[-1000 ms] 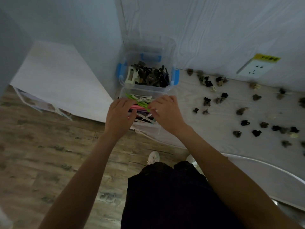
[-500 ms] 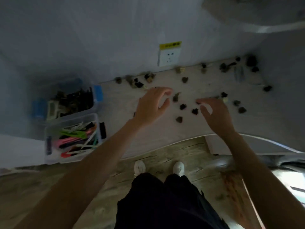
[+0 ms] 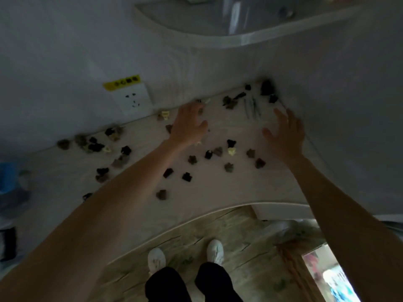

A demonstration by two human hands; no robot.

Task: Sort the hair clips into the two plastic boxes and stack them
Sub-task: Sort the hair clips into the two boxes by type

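Observation:
Several small claw hair clips, black, brown and cream, lie scattered over the white counter [image 3: 65,177]; one black clip [image 3: 186,177] sits near the middle. My left hand [image 3: 188,125] hovers palm down, fingers spread, over clips near the back wall. My right hand [image 3: 285,136] is open, fingers apart, above the counter's right end, holding nothing. Long thin clips [image 3: 251,107] lie just beyond it. Only a blurred blue-edged corner of the plastic boxes [image 3: 8,179] shows at the far left.
A wall socket [image 3: 133,101] with a yellow label sits on the back wall. A curved shelf [image 3: 218,33] juts out overhead. The side wall closes in the right end. The counter's front edge curves inward above my feet.
The view has swung right, away from the boxes. Both hands left the front box and reached out over the scattered clips, moving farther toward the back right corner.

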